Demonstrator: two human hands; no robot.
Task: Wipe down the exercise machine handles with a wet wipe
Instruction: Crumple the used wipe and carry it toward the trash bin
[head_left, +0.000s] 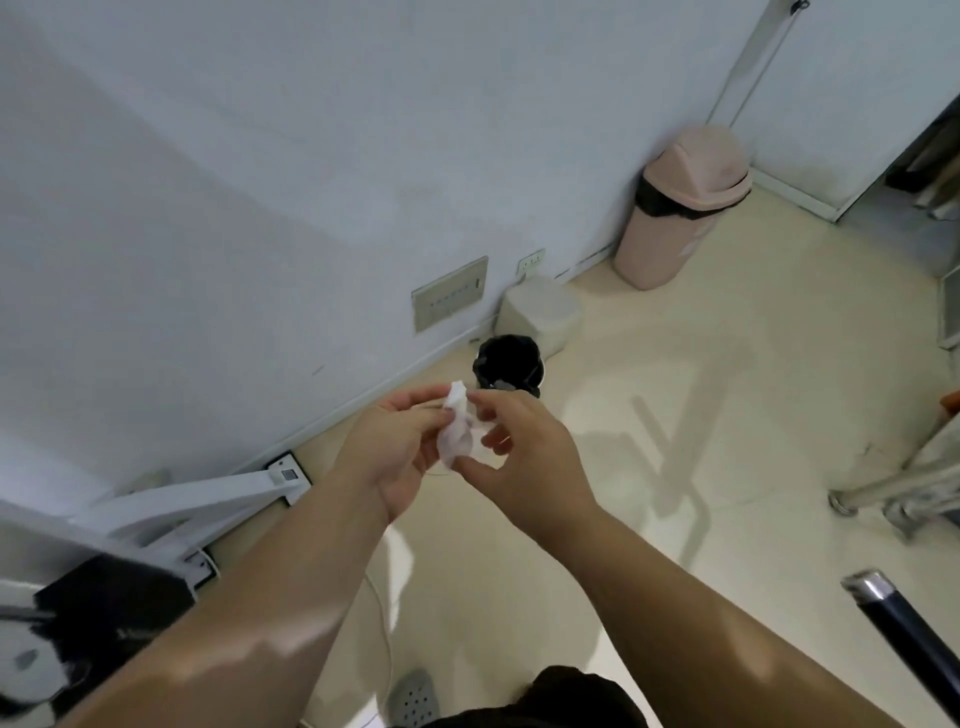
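Observation:
A crumpled white wet wipe (460, 426) is pinched between both hands in the middle of the view. My left hand (387, 447) grips its left side with thumb and fingers, and my right hand (524, 452) holds its right side. A black handle with a chrome end cap (883, 603) juts in at the lower right, well apart from my hands. The white frame of an exercise machine (197, 509) with a black padded part (104, 613) sits at the lower left.
A small bin lined with a black bag (509, 366) stands on the floor just beyond my hands, next to a white box (540, 312). A pink swing-lid bin (680, 208) stands in the corner. Chrome metal legs (893, 488) are at the right.

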